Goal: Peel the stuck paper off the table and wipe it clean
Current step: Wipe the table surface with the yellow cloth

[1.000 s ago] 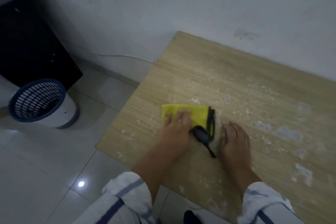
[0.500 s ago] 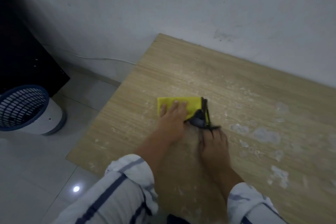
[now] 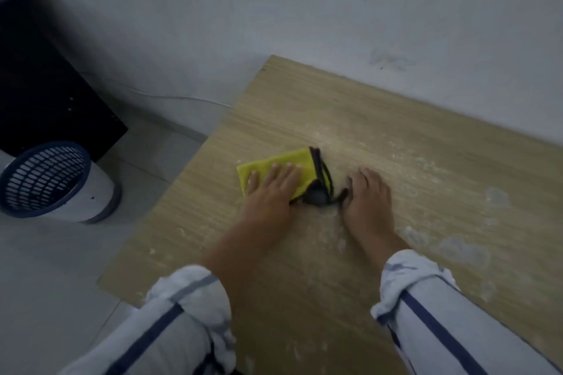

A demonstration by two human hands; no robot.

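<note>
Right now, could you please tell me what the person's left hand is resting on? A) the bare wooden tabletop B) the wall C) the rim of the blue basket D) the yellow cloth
D: the left hand lies flat, fingers straight, on top of the yellow cloth, which is spread on the table.

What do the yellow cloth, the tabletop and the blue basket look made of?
Yellow cloth: soft matte fabric, probably microfibre; it lies limp. Tabletop: matte wood-grain, likely laminate; even straight streaks. Blue basket: likely plastic; moulded lattice, smooth white base.
</note>
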